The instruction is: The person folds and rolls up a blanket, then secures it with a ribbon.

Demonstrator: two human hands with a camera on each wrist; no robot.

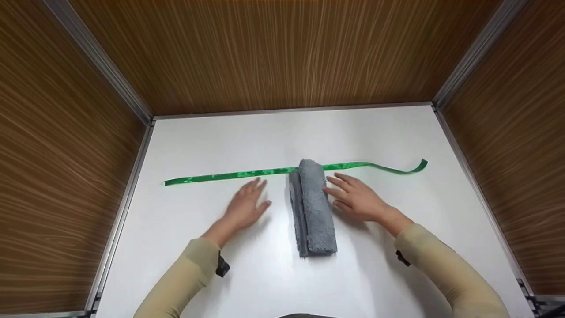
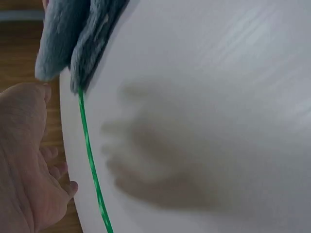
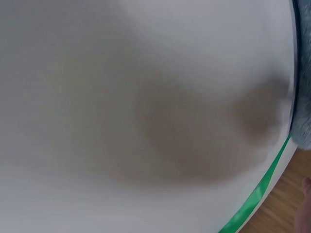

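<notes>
A rolled grey towel (image 1: pixel 312 207) lies lengthwise on the white table (image 1: pixel 220 274), its far end resting across a long green ribbon (image 1: pixel 229 175) that runs left to right. My left hand (image 1: pixel 245 206) hovers flat with straight fingers just left of the towel, not touching it. My right hand (image 1: pixel 355 196) lies open on the towel's right side, its fingertips against the roll. The left wrist view shows the towel (image 2: pixel 73 39), the ribbon (image 2: pixel 92 170) and my left hand (image 2: pixel 24 160) spread over the table. In the blurred right wrist view the ribbon (image 3: pixel 257 194) and the towel's edge (image 3: pixel 303 97) appear.
Wood-grain walls with metal frame rails (image 1: pixel 132 101) enclose the table on the left, back and right. The ribbon's right end (image 1: pixel 417 167) curls up off the table.
</notes>
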